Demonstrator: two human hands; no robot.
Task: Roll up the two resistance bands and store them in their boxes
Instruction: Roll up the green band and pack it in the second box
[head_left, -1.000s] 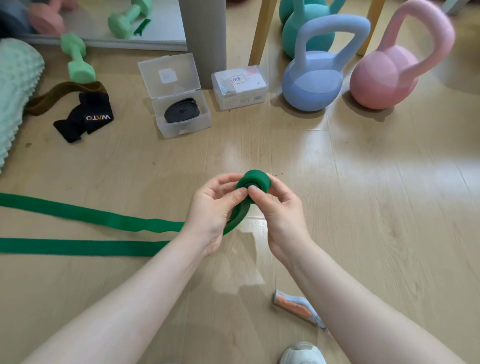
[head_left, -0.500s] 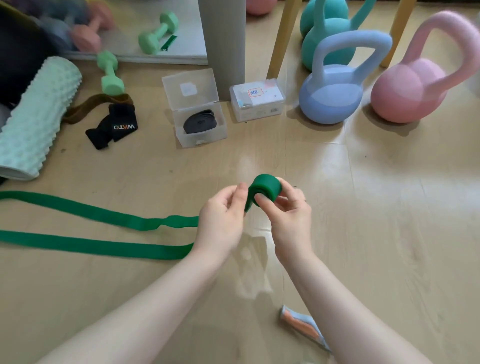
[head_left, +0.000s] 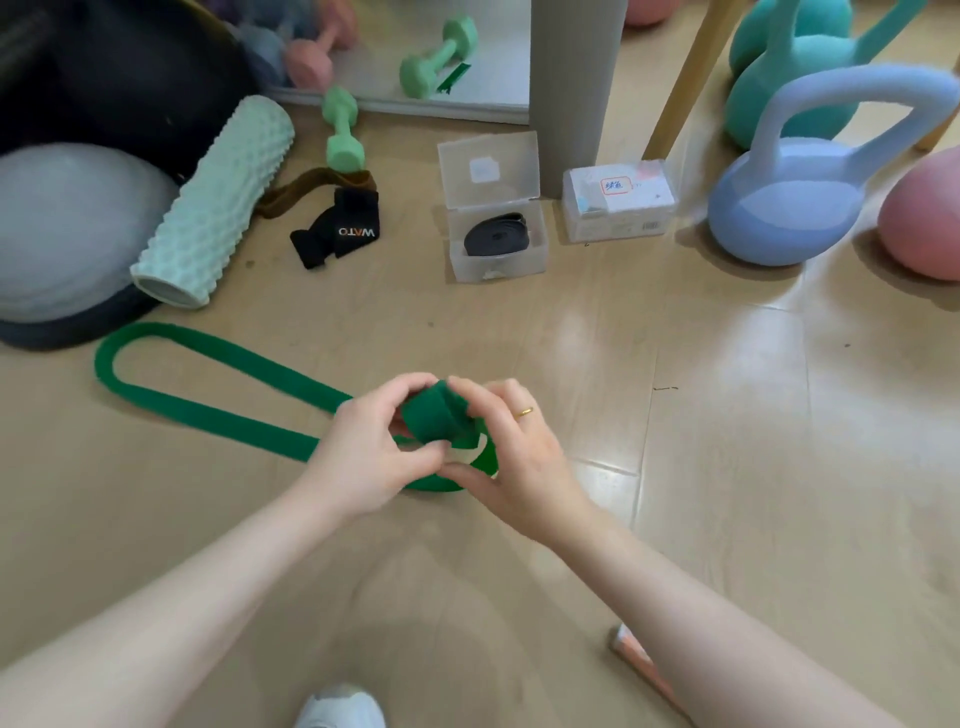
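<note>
A green resistance band (head_left: 208, 410) lies on the wooden floor as a long loop trailing to the left. Its near end is wound into a thick roll (head_left: 434, 415) held above the floor at mid-frame. My left hand (head_left: 363, 452) pinches the roll from the left and my right hand (head_left: 511, 452) grips it from the right, thumb underneath. A black rolled band (head_left: 496, 239) sits inside an open clear plastic box (head_left: 498, 262) farther back. A second clear box (head_left: 618, 208), lid closed and bearing a label, stands just right of it.
A mint foam roller (head_left: 213, 202), a grey dome (head_left: 62, 228), a black WATO strap (head_left: 337, 228) and a green dumbbell (head_left: 340, 132) lie at back left. Blue (head_left: 800, 202), teal (head_left: 779, 78) and pink (head_left: 919, 218) kettlebells stand at back right. A grey post (head_left: 574, 78) rises behind the boxes.
The roll has grown thicker as my hands wound more band onto it. The loose loop has been drawn in from the left, and its far end now shows on the floor.
</note>
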